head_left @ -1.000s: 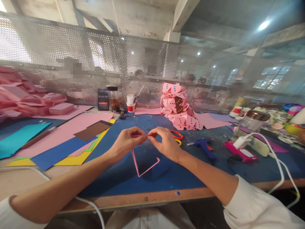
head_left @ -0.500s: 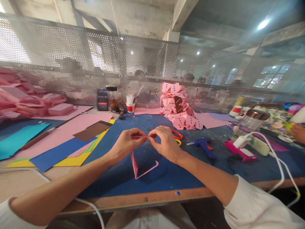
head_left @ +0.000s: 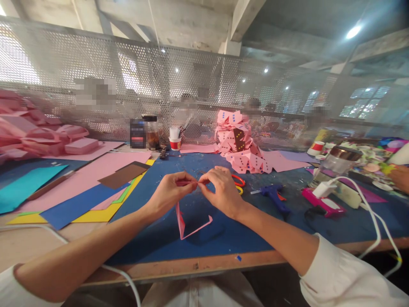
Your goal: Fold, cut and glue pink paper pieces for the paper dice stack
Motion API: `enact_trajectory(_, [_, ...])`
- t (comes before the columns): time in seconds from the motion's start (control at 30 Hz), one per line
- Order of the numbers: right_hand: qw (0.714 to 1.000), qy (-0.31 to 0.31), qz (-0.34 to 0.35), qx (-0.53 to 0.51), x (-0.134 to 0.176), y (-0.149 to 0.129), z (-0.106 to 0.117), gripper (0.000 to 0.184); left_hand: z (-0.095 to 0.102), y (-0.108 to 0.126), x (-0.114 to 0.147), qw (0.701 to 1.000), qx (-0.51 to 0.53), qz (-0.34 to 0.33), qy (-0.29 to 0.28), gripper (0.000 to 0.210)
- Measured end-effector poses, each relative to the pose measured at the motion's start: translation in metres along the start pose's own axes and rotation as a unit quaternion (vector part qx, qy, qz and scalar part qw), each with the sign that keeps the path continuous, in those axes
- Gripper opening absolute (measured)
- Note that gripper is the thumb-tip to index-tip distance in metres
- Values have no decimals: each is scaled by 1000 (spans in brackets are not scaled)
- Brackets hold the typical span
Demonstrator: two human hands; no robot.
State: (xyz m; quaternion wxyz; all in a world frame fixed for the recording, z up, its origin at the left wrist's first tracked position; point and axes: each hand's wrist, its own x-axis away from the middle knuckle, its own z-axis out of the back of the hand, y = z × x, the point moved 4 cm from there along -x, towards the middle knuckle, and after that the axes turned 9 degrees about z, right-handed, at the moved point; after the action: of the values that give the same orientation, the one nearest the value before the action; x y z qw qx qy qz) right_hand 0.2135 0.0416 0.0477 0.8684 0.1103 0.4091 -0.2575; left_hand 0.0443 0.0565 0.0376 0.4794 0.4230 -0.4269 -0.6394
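A folded pink paper strip (head_left: 180,226) hangs below my fingers, bent at sharp corners, with one end sticking out to the right. My left hand (head_left: 171,192) pinches its upper edge between thumb and fingers. Fingertip to fingertip with it, my right hand (head_left: 222,192) pinches the same upper edge; the bit between its fingers is mostly hidden. Behind my right hand lie scissors (head_left: 239,181) with red and yellow handles, their blades largely covered. To the right, a blue glue gun (head_left: 275,198) rests on the blue mat (head_left: 147,247).
Coloured sheets (head_left: 83,200) spread over the left side, with piled pink folded pieces (head_left: 41,132) behind. A stack of dotted pink pieces (head_left: 238,143) stands at the back. On the right are a pink power strip (head_left: 323,204), white cables (head_left: 372,213), a jar (head_left: 335,166) and another person's hand (head_left: 401,177).
Almost nothing differs. Both hands keep their pinch on the strip, and my right hand's fingers have shifted very slightly.
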Motion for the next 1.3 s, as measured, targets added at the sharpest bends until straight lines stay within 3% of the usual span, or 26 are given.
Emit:
enact_trajectory(0.33, [995,-14,52,86,0,-6,2,10,0,0,1,1000,-2,21,-3,24])
enact_trajectory(0.93, [995,-13,51,80,0,-7,2,10,0,5,1,1000,-19,10,16,23])
enact_trajectory(1.3, [995,-16,51,89,1,-7,1,9,1,-4,-1,1000,-26,-11,10,19])
